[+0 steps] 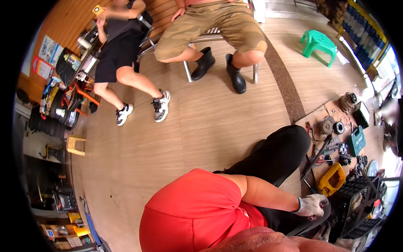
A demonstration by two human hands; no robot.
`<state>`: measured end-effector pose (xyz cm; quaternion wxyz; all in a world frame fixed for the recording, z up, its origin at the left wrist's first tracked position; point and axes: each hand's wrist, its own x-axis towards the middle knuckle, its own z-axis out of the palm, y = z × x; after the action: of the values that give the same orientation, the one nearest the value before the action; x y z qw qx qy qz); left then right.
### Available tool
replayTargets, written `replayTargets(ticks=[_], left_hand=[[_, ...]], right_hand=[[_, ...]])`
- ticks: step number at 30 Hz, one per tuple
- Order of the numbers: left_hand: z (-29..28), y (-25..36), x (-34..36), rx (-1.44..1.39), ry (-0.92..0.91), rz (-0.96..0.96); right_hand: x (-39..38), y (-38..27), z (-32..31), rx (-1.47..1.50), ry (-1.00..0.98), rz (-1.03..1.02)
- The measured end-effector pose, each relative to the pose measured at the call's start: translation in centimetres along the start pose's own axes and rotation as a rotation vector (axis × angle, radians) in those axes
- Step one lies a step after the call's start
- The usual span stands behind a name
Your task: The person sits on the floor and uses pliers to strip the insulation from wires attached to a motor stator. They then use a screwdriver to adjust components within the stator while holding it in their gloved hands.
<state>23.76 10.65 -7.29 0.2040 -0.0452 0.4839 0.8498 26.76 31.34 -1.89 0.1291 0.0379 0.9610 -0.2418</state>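
Note:
My left arm, bare below a red sleeve, reaches to the right across my black-trousered leg. At its end my left hand (312,205), in a whitish knit work glove with a dark cuff edge, is closed beside my knee. Its fingers are curled, and what they hold is too dark and small to make out. My right hand does not show plainly; a pale patch (323,232) low beside the knee may be its glove. Nearest to the left hand are a yellow cut-open jug (332,179) and a black plastic crate (350,206).
Metal parts (327,125), tools and a teal case (357,141) lie on a board at the right. A green stool (320,47) stands farther back. Two people sit opposite, one in black rubber boots (236,74). Cluttered shelves and a small yellowish stool (76,145) line the left.

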Motion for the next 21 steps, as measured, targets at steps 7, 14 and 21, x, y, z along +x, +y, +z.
replayTargets(ticks=[7, 14, 21], left_hand=[[0.9, -2.8, 4.0, -0.399, 0.220, 0.128], [0.3, -0.9, 4.2, -0.695, 0.100, 0.083], [1.4, -1.7, 2.2, -0.624, 0.029, -0.064]], right_hand=[[-4.7, 4.9, 4.6, -0.006, -0.115, -0.165], [-14.4, 14.0, 10.3, -0.553, 0.056, -0.107], [-16.5, 18.3, 11.7, -0.334, -0.150, 0.389]])
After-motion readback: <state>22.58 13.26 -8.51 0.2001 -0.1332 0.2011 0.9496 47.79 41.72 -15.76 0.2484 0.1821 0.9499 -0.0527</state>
